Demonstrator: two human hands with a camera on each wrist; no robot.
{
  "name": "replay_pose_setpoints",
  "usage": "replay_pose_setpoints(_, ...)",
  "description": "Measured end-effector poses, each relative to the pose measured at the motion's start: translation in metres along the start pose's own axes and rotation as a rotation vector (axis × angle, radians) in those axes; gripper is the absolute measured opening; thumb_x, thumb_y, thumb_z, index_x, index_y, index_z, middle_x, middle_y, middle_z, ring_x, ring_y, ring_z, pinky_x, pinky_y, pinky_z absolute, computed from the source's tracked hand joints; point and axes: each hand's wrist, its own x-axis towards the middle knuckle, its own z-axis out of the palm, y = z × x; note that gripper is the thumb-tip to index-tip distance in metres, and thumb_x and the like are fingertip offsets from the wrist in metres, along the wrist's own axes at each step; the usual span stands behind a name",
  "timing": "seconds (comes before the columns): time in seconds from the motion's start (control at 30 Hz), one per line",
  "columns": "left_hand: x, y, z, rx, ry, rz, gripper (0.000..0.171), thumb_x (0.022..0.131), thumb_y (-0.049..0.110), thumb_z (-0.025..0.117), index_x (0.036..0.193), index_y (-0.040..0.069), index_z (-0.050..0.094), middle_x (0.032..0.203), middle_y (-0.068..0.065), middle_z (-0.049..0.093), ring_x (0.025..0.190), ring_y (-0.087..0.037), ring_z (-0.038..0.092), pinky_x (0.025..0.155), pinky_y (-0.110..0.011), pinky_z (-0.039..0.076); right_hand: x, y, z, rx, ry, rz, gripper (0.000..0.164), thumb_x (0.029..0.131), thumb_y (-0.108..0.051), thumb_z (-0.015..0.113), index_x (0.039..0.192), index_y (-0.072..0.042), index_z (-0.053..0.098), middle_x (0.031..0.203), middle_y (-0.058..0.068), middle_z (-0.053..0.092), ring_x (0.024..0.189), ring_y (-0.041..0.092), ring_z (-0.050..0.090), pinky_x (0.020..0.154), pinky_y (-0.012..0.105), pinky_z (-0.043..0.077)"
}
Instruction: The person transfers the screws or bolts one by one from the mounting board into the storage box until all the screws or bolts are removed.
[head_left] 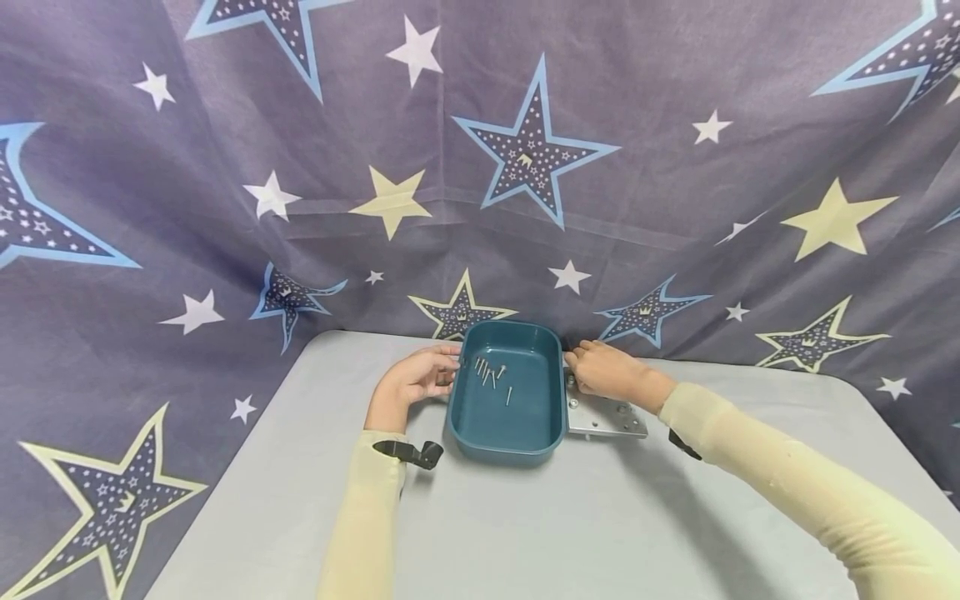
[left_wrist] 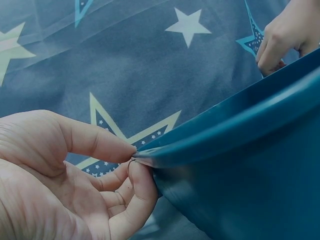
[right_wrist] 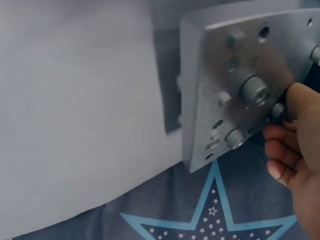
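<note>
A teal rectangular tray [head_left: 510, 433] holds several slim screws [head_left: 486, 372]. At its left rim, my left hand [head_left: 422, 374] pinches the tray edge; in the left wrist view the thumb and index fingertip [left_wrist: 142, 182] meet at the rim. Right of the tray is a thick silver metal plate [head_left: 600, 417] with holes and socket-head bolts [right_wrist: 255, 91] standing in it. My right hand [head_left: 611, 371] is over the plate's far left part, fingers curled. In the right wrist view, its thumb and fingers close around a small bolt [right_wrist: 278, 110] near the plate's edge, partly hidden by the hand.
The white table [head_left: 480, 533] runs beneath everything, its far edge against a grey-purple star-patterned curtain [head_left: 480, 167]. Tray and plate stand side by side near that edge. A black strap with a small camera [head_left: 420, 454] sits on the left wrist.
</note>
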Motion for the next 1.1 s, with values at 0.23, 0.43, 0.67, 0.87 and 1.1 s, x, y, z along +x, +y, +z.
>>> replay_pose_setpoints(0.23,0.000,-0.002,0.000,0.012,0.008,-0.001,0.050,0.098,-0.001,0.048,0.147,-0.003,0.036,0.083,0.004,0.061,0.071,-0.008,0.057,0.069,-0.024,0.050,-0.008,-0.001,0.006,-0.001,0.081,0.009,0.018,0.087,-0.012,0.070,0.097,0.000,0.062,0.084,0.009,0.065,0.078,0.024,0.059,0.075,0.037,0.054)
replay_pose_setpoints(0.43,-0.001,-0.003,0.000,0.009,0.014,0.006,0.050,0.098,-0.002,0.049,0.146,-0.004,0.037,0.083,0.003,0.061,0.070,-0.008,0.057,0.068,-0.024,0.051,-0.012,-0.001,0.009,0.035,0.117,0.058,0.018,0.091,-0.017,0.070,0.091,-0.005,0.056,0.082,0.006,0.060,0.078,0.025,0.057,0.074,0.037,0.051)
replay_pose_setpoints(0.67,-0.001,-0.003,0.000,-0.003,0.012,0.006,0.047,0.097,-0.002,0.049,0.143,-0.002,0.039,0.082,0.003,0.061,0.070,-0.008,0.058,0.068,-0.024,0.051,-0.014,0.000,0.009,0.099,0.134,0.110,0.020,0.093,-0.016,0.068,0.086,-0.007,0.052,0.077,0.006,0.055,0.077,0.025,0.055,0.074,0.039,0.050)
replay_pose_setpoints(0.87,-0.001,-0.003,0.000,-0.003,0.011,0.005,0.048,0.097,-0.002,0.049,0.144,-0.002,0.039,0.083,0.003,0.061,0.070,-0.008,0.058,0.068,-0.024,0.051,-0.018,0.004,0.008,0.142,0.181,0.133,0.020,0.091,-0.012,0.067,0.083,-0.009,0.050,0.073,0.003,0.052,0.073,0.024,0.051,0.071,0.038,0.048)
replay_pose_setpoints(1.1,0.000,-0.001,0.000,-0.002,0.012,0.006,0.047,0.097,-0.002,0.049,0.144,-0.002,0.039,0.083,0.003,0.061,0.071,-0.008,0.058,0.068,-0.024,0.051,-0.021,0.010,0.002,0.158,0.264,0.181,0.014,0.091,-0.007,0.065,0.085,-0.008,0.052,0.074,0.004,0.058,0.072,0.023,0.050,0.067,0.037,0.046)
